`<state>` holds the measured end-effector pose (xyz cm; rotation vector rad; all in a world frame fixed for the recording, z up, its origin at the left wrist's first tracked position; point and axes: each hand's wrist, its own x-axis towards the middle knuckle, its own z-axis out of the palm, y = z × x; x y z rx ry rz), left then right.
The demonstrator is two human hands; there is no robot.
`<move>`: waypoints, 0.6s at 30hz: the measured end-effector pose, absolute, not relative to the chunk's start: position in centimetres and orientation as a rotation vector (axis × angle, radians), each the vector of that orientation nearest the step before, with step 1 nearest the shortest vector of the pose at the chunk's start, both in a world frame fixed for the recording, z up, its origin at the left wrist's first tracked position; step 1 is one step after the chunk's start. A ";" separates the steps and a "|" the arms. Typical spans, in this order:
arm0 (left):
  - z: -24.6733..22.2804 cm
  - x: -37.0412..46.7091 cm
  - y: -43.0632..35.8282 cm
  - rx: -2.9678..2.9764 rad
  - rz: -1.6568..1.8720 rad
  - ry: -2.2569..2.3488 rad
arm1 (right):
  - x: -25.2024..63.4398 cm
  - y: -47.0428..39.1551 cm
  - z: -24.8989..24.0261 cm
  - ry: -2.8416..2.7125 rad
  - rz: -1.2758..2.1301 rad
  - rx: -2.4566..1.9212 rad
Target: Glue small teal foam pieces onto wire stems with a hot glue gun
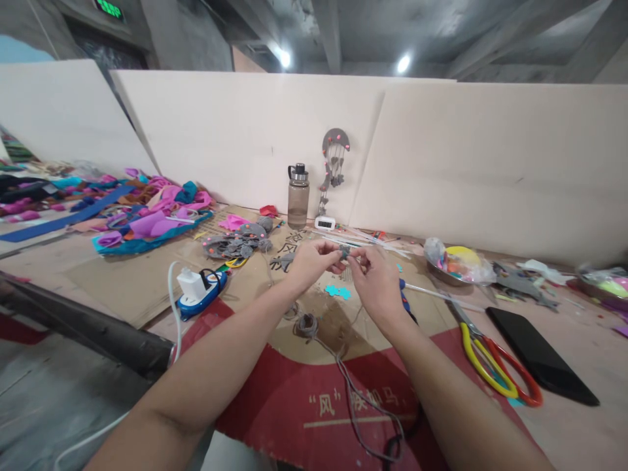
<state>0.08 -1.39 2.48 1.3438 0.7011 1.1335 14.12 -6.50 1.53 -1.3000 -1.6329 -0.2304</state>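
My left hand (318, 260) and my right hand (373, 275) meet over the middle of the work surface. Between their fingertips is a small grey piece (345, 251) that looks like felt, pinched from both sides. Fingers cover much of it, so its exact shape is hidden. Below the hands lie small turquoise flower-shaped cutouts (338, 292). A coil of grey cord (307, 325) rests nearer to me, its loose strand trailing over the red cardboard (275, 392). Against the white board behind hangs a grey moon-shaped ornament (336, 139) with dangling pieces.
Scissors (483, 356) and a black phone (540, 353) lie at right, near a metal bowl (444, 275) of scraps. A blue power strip (203, 297) with a white cable sits left. Behind stand a water bottle (297, 199) and small clock (324, 224). Colourful fabric (157, 219) is heaped at left.
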 end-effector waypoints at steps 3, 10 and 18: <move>2.4 0.1 -1.4 1.350 1.128 0.691 | 14.0 -6.6 1.6 -1.611 -0.209 -1.330; 2.2 0.2 -1.5 1.401 1.140 0.680 | 13.6 -6.6 1.8 -1.566 -0.155 -1.407; 2.1 0.2 -1.5 1.452 1.144 0.709 | 13.5 -6.5 2.0 -1.537 -0.135 -1.425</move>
